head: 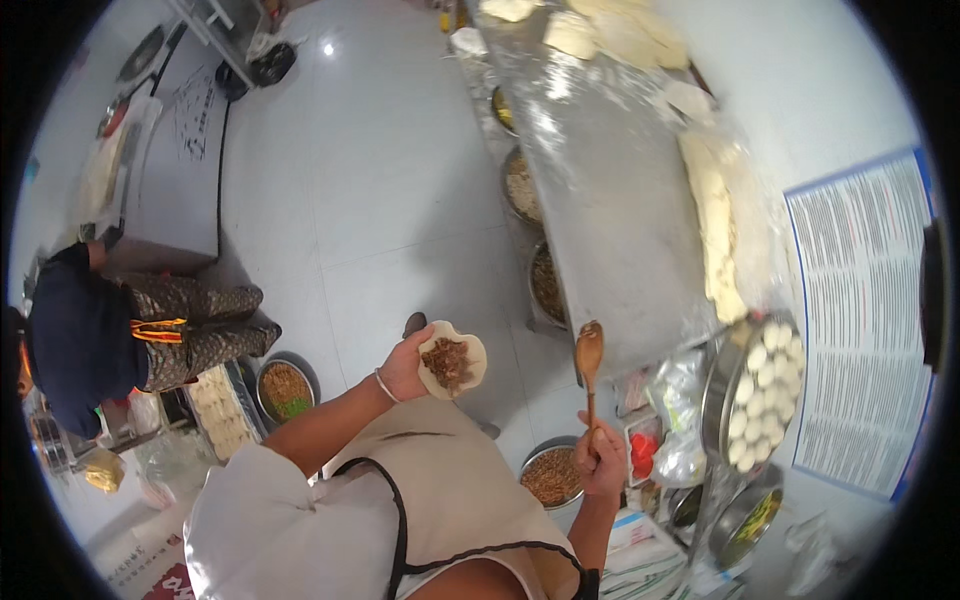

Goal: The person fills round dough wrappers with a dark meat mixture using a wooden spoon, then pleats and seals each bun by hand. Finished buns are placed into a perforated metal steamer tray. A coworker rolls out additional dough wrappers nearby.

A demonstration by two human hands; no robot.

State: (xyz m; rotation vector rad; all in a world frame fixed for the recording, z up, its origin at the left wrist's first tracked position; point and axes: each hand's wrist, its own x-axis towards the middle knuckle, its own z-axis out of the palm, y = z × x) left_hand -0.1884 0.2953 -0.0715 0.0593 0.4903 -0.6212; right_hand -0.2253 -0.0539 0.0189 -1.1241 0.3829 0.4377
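Note:
A round dough wrapper (480, 363) with brown minced filling (448, 364) heaped in its middle rests in my left hand (406, 367), which wears a white bracelet at the wrist. My right hand (600, 459) grips the handle of a wooden spoon (590, 352), its bowl raised near the corner of the metal worktable (630, 202). The spoon is apart from the wrapper. Below my right hand, partly hidden by it, a metal bowl of brown filling (551, 477) stands low down.
Dough (716, 225) lies along the worktable's wall side. Bowls of filling (523, 187) stand beneath its near edge. A round metal tray of dough balls (765, 394) is at right. At left, a person (82, 337) stands near trays of shaped dough (220, 411) and a bowl (285, 386).

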